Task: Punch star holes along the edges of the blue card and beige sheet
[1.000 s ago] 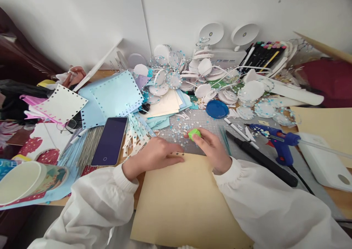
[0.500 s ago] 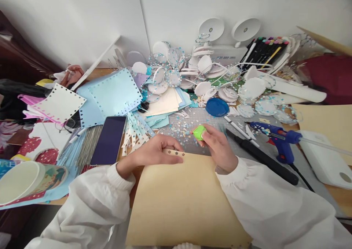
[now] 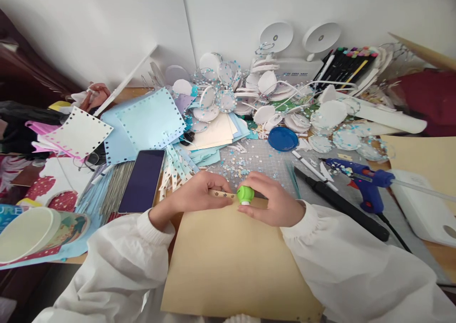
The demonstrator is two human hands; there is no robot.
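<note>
A large sheet of cream paper [image 3: 235,261] lies before me, with several flower-shaped holes along its far edge. My left hand [image 3: 201,192] pinches that edge, thumb on top near the holes and fingers behind. In my right hand [image 3: 272,199] is a small green and white craft punch [image 3: 245,194], gripped between thumb and fingers. The punch sits at the paper's far edge, just right of the holes. Small punched-out paper flowers [image 3: 245,164] are scattered on the grey cutting mat [image 3: 260,149] beyond my hands.
A phone [image 3: 141,180], a paper cup [image 3: 39,232] and punched blue sheets [image 3: 149,118] are on the left. On the right lie a blue glue gun [image 3: 366,180], a black tool [image 3: 342,209] and a white device [image 3: 423,209]. White discs [image 3: 267,83] crowd the back, near a blue lid [image 3: 282,138].
My right hand has moved left and down, bringing the green punch from above the mat onto the paper's edge. My left hand keeps its grip on the sheet.
</note>
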